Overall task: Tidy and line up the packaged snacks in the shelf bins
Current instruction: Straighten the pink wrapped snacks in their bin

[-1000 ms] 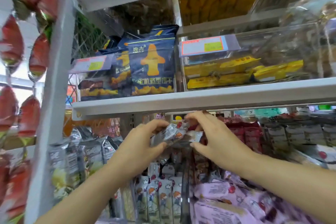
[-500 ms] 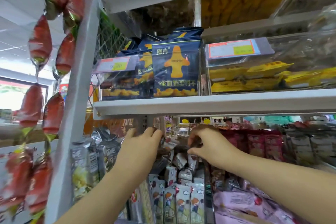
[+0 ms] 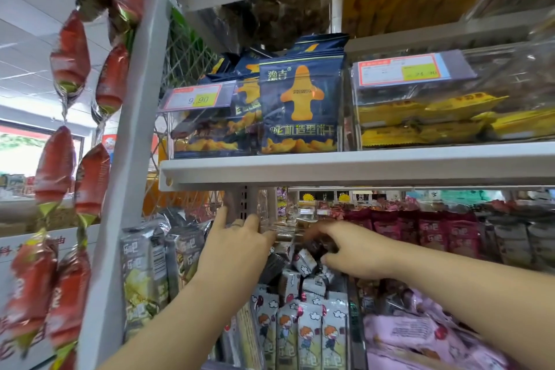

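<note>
my left hand [image 3: 237,246] and my right hand [image 3: 357,252] are both bare. my left forearm [image 3: 180,309] and my right forearm [image 3: 465,288] are bare too, uncovered skin running the whole way to the bottom and right edges of the view. on one finger of my left hand i wear a thin pale ring [image 3: 237,223], a narrow band near the knuckle. it is small and a little blurred, so i cannot tell its material or any detail on it.
</note>
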`<state>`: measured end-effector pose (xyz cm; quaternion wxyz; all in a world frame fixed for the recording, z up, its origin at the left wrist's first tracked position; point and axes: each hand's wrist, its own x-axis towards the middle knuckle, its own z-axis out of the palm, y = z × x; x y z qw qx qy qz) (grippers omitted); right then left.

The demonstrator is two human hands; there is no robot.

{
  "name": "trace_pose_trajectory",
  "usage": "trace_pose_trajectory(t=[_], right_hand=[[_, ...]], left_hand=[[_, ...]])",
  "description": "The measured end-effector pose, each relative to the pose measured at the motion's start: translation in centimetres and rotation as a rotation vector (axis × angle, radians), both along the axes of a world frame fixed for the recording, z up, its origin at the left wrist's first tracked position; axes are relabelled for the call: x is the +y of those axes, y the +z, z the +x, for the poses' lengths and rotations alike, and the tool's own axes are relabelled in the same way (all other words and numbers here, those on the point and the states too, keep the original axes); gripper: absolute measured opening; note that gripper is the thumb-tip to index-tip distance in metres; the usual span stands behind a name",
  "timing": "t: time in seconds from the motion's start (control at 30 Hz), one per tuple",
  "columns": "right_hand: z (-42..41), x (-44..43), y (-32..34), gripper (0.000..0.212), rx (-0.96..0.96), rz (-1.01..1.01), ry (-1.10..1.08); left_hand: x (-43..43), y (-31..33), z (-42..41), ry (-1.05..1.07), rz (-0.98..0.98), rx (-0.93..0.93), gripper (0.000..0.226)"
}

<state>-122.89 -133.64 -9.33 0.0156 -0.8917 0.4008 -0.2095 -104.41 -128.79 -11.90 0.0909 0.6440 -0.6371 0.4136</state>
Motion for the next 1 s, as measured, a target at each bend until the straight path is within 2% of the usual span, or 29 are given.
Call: trace_pose_trajectory(t=[0.3,0.47,0.6,0.8,1.0], right_hand=[[-1.7,1.3,0.8,0.039,0.030,-0.028,0.002],[-4.2,2.8,1.2,0.037,0.004,-0.044,-0.009],[-7.6,4.4,1.8,0.030,0.024,-0.068,-0.071],[-14.2,5.6,2.1,0.021,0.125,-0.074,-0.194],[-18.7,5.1,1.8,0.032,0.264,-0.071,-0.323]], left_hand=[[1.7,0.8,-0.6,-0.022,0.030,0.025,0.049],[2.7,1.3,-2.5,-0.107,0.002,0.038,0.044],[2.9,1.6,-5.3,-0.257,0.009,0.097,0.039],[2.6,2.0,-11.1,-0.523,0.098,0.185,0.028],[0.2,2.3,-15.0,-0.565,0.367,0.240,0.032]])
